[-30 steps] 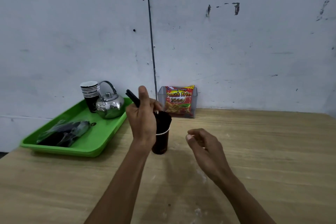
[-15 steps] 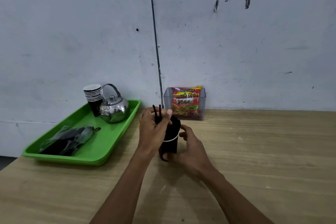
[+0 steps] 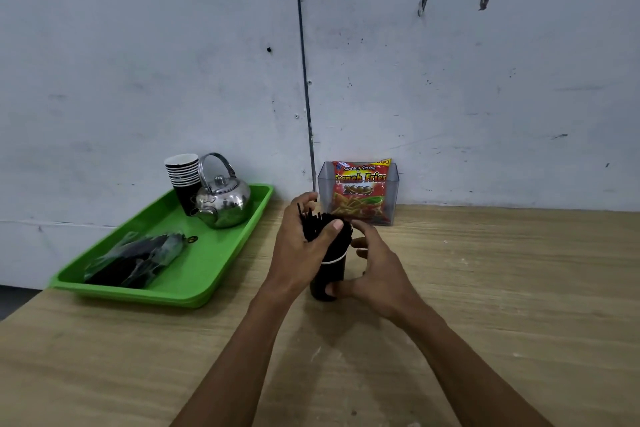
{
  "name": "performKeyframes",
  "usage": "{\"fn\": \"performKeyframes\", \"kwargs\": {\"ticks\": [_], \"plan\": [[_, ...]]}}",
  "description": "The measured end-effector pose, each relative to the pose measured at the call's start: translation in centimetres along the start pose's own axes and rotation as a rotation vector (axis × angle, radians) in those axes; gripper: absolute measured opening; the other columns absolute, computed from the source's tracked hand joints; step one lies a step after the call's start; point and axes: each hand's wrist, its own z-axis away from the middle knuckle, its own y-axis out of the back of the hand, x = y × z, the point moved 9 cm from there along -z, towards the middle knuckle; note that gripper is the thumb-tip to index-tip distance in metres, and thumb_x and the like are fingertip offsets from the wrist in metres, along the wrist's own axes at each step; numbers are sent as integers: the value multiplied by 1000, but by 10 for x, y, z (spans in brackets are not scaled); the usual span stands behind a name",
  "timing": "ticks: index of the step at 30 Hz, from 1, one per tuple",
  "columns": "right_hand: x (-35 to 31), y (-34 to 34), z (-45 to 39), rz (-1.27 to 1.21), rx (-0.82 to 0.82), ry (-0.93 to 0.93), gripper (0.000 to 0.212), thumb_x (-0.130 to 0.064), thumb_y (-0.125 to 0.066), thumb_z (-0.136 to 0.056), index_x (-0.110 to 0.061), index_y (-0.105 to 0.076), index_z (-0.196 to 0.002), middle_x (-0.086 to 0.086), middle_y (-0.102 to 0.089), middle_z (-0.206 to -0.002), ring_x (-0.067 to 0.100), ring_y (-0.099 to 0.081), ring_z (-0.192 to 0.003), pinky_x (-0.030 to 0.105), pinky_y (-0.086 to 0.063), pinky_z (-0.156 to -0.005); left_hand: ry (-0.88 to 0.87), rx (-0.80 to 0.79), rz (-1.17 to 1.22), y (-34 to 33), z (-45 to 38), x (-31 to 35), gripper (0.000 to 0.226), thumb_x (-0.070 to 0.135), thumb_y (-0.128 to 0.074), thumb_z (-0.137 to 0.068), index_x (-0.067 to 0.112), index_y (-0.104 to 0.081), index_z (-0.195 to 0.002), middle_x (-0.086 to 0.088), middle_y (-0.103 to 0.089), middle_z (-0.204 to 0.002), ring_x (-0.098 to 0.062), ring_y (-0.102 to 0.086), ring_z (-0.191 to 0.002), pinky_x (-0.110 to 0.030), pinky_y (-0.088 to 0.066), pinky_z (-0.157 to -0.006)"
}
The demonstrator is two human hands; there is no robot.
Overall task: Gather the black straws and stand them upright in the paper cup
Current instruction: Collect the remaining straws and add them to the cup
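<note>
A black paper cup (image 3: 330, 276) with a white rim stands on the wooden table, mid-frame. A bundle of black straws (image 3: 323, 229) rises upright out of it. My left hand (image 3: 303, 246) wraps the top of the bundle from the left, thumb across the front, fingers curled behind. My right hand (image 3: 375, 270) cups the paper cup from the right, thumb pressed on its lower wall, fingers near the straws' upper part. The cup's left side is hidden behind my left hand.
A green tray (image 3: 207, 274) at the left holds a stack of paper cups (image 3: 183, 177), a steel kettle (image 3: 223, 199) and a plastic bag of dark items (image 3: 138, 258). A clear box with a snack packet (image 3: 360, 192) stands against the wall behind the cup.
A second ago my left hand held straws above the cup and my right hand hung free. Now the left hand has lowered around the bundle and the right hand grips the cup.
</note>
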Motion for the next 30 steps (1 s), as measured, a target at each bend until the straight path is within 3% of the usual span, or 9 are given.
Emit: {"fn": "performKeyframes", "kwargs": {"ticks": [2,7,10,13,15,18,21,27,30], "plan": [[-8,7,0,7,-15,6,112,-16,-92,-54,-28,-31,-147,-3,-50,-134,16,-47,-123,30,-45,-91,4,-12,-40,0,1,2,69,39,-77,-80,27,-44,-139,4,-53,-127,-10,-52,-119,-16,-40,-94],[-45,22,-2,164,-74,94,124,-20,-91,-52,-34,-19,-152,-3,-34,-153,17,-35,-137,29,-37,-101,82,-101,-73,-1,5,-2,116,73,-74,-50,27,-32,-148,0,-42,-148,-16,-44,-135,-39,-39,-113],[-78,16,0,353,-166,238,126,-28,-88,-55,-39,-10,-153,-11,-18,-158,12,-22,-143,26,-32,-99,117,-151,-41,0,8,-4,128,69,-78,-45,28,-24,-153,2,-35,-153,-15,-37,-140,-37,-35,-115],[-97,4,0,508,-252,337,127,-26,-84,-58,-40,-2,-153,-12,-5,-162,12,-4,-149,38,-32,-112,157,-206,73,6,10,-6,130,52,-85,-47,28,-16,-155,11,-39,-142,-8,-39,-134,-21,-40,-96],[-97,-5,-2,588,-310,347,128,-29,-84,-60,-38,3,-154,-11,3,-164,13,9,-151,39,-12,-121,191,-224,203,16,10,-11,133,43,-87,-45,29,-15,-155,8,-42,-144,-9,-46,-129,-22,-45,-93],[-97,-17,-1,690,-316,381,123,-48,-79,-68,-33,6,-155,-12,14,-164,10,19,-149,29,6,-111,244,-168,441,37,11,-17,118,42,-73,-47,26,-25,-154,-4,-46,-146,-16,-53,-122,-35,-45,-90],[-91,-31,-1,810,-295,391,111,-74,-56,-75,-28,5,-156,-10,15,-164,8,20,-149,37,6,-120,295,-77,599,57,14,-21,100,49,-64,-51,25,-42,-146,-7,-54,-141,-24,-56,-117,-40,-44,-86],[-82,-37,-1,860,-255,369,103,-79,-41,-79,-28,5,-156,-10,10,-164,8,16,-149,38,9,-118,350,-23,506,67,18,-27,50,61,-57,-69,34,-59,-111,-7,-61,-130,-22,-62,-107,-40,-49,-83],[-79,-40,1,903,-289,367,100,-79,-40,-79,-30,3,-155,-9,7,-165,9,13,-150,44,5,-120,355,-26,445,65,17,-27,53,63,-47,-76,31,-59,-117,-4,-62,-126,-20,-62,-104,-41,-48,-84]]}}
